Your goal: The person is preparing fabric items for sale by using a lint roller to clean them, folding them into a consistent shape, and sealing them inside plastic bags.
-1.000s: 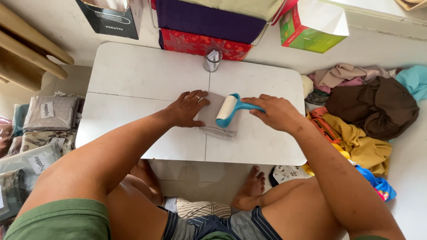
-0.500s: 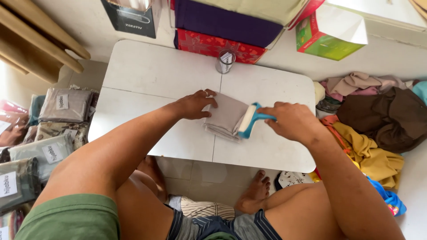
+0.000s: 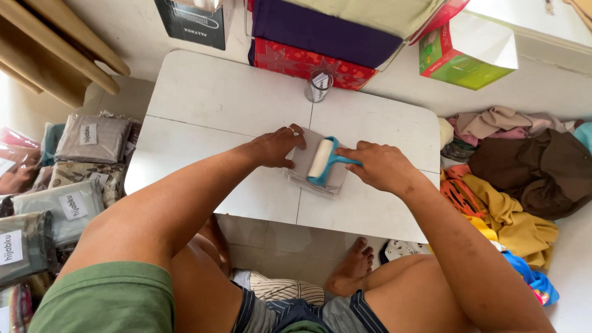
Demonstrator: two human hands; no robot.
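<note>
Cloth (image 3: 306, 161), a small grey folded piece, lay flat near the middle of the white table (image 3: 203, 98), its long axis running away from the person. The left hand (image 3: 275, 147) pressed down on its left edge, fingers spread flat rather than curled around anything. The right hand (image 3: 377, 165) was closed around the blue handle of a lint roller (image 3: 321, 160), whose white drum rested on the cloth just right of the left fingertips. The drum lay lengthwise along the cloth, with the handle reaching off to the right, so the right hand sat beside the cloth and the left hand on it. A small tin (image 3: 319, 86) stood well beyond, by the red box (image 3: 290, 60).
</note>
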